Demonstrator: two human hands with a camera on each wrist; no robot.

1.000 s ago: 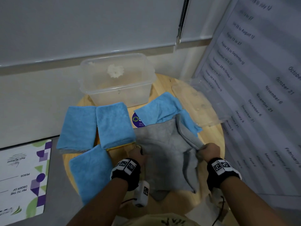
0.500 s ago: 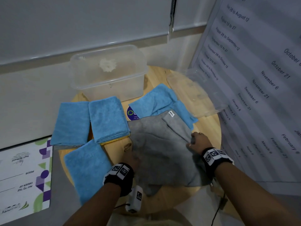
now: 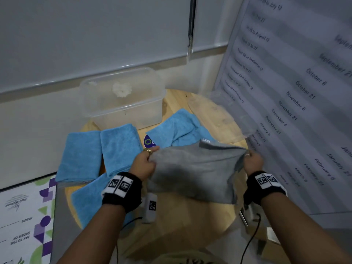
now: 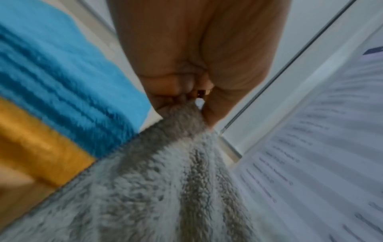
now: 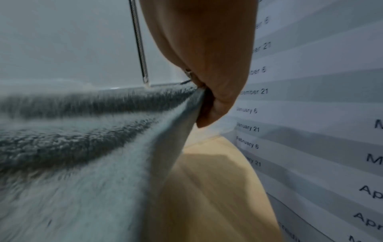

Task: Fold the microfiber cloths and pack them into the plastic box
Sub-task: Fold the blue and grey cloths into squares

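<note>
Grey cloth [image 3: 194, 168] held above the round table [image 3: 190, 216], in front of the plastic box [image 3: 122, 100]. Left hand [image 3: 145, 164] and right hand [image 3: 253, 163] each pinch an upper corner; folded blue cloths [image 3: 118, 149] lie left of it.

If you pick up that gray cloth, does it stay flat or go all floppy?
Probably floppy: the gray cloth sags between the left hand and right hand pinching its corners. Likely light too, since fingertip pinches hold it. Its fuzzy pile probably isn't slippery.
</note>
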